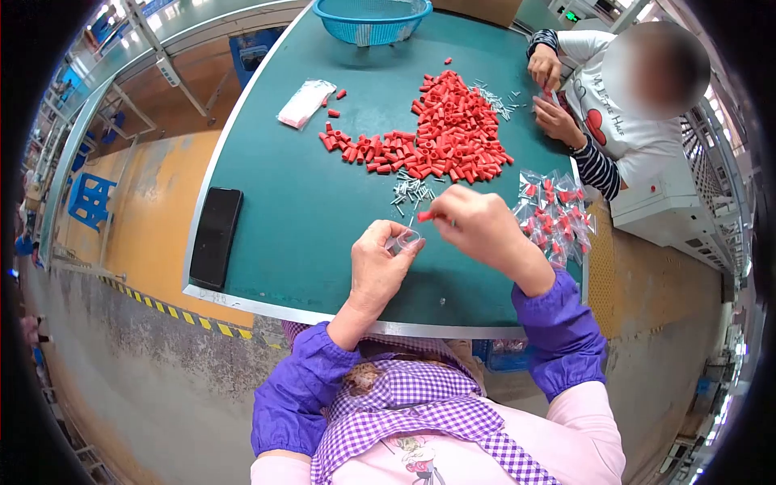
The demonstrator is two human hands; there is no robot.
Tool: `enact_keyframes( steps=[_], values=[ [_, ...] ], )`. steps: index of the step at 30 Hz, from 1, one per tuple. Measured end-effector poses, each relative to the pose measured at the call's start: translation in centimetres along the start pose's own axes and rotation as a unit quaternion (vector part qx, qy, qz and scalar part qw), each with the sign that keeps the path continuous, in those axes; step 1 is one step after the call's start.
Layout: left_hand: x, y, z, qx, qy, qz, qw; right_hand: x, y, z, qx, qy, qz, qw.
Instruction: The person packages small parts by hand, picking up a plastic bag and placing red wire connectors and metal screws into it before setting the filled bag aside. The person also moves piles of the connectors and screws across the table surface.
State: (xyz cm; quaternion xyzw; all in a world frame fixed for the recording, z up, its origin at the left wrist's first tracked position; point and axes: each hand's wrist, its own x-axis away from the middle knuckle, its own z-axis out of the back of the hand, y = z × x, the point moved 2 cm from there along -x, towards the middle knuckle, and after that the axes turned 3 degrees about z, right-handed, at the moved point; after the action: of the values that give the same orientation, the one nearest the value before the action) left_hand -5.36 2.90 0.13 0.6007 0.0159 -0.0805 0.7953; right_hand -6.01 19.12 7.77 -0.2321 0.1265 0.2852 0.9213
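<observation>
Near the table's front edge, my left hand (381, 263) is closed on a small clear plastic bag (406, 240), whose mouth points up and to the right. Just right of it, my right hand (477, 222) pinches a small red sleeve (425, 217) above the bag. A thin metal pin shows beside the sleeve. Behind my hands lie a small heap of silvery screws or pins (411, 191) and a large pile of red sleeves (457, 129). Filled clear bags with red pieces (554, 214) lie to the right of my right hand.
A black phone (216, 238) lies at the table's left edge. Farther back are a stack of clear bags (306, 103) and a blue basket (372, 20). A co-worker (614, 97) sits at the right, hands over more pins (499, 101). The green table (283, 178) has a metal edge.
</observation>
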Motion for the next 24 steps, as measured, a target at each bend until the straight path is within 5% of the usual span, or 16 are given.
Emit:
enact_keyframes(
  steps=[3, 8, 13, 18, 20, 24],
  values=[
    [-0.1, 0.1, -0.5, -0.013, -0.003, -0.013, 1.000, 0.0, -2.3, 0.4, 0.132, -0.082, 0.107, 0.982],
    [0.0, 0.7, -0.4, -0.017, 0.017, -0.042, 0.999, -0.1, -3.0, -0.8, 0.119, -0.108, 0.143, 0.977],
    [0.3, 0.9, 0.1, -0.011, 0.002, -0.041, 0.999, 0.3, -2.8, -1.3, -0.166, -0.065, 0.035, 0.983],
    [0.6, 0.9, -0.5, 0.014, -0.022, -0.037, 0.999, 1.1, -2.0, -2.6, -0.160, 0.016, -0.015, 0.987],
    [0.7, 0.9, -0.4, 0.022, -0.029, -0.027, 0.999, 1.2, -2.2, -2.1, -0.252, -0.026, -0.188, 0.949],
    [0.8, 1.5, 0.3, 0.093, -0.038, -0.006, 0.995, 1.9, -0.3, -2.1, -0.292, 0.053, -0.179, 0.938]
  ],
)
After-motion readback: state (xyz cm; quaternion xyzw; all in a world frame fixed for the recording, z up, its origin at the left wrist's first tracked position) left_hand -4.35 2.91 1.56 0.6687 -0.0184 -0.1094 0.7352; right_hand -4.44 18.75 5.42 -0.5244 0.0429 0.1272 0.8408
